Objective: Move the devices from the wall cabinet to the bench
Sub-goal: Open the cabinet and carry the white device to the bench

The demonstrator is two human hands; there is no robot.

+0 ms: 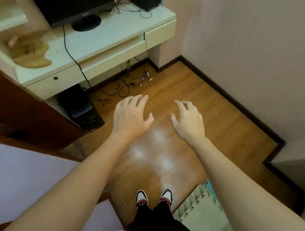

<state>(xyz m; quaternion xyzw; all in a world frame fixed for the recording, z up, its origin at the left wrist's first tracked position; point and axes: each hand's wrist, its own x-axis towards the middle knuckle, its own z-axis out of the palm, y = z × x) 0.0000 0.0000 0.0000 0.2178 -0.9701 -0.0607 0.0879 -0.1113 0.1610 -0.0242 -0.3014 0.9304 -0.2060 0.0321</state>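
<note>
I see no wall cabinet from here, so I cannot tell where the devices to be moved are stored. The only containers I can make out are the drawers of the pale desk: a small drawer (159, 35) at its right end and a wider drawer (45, 80) with a round keyhole on the left, both pushed in, contents hidden.

My left hand (129, 117) and right hand (188, 119) are stretched out in front of me over the wooden floor (209, 108), palms down, fingers spread and slightly curled, thumbs pointing toward each other. Both are released and grasp nothing; they are apart, with bare floor showing between them. Both forearms are bare.

On the surface (102, 37) stands a black monitor (71, 5) on a round foot, with a dark speaker (145, 1) near the right back corner and thin black cables trailing between them. One cable runs off the front edge down to the floor. Part of the top layer at the left has peeled away, showing bare wood (31, 54). Under the desk stands a black computer tower (81, 109), and loose cables (125, 86) lie tangled on the floor just beyond my left hand. A foam puzzle mat (200, 208) lies beside my shoes (154, 198).
</note>
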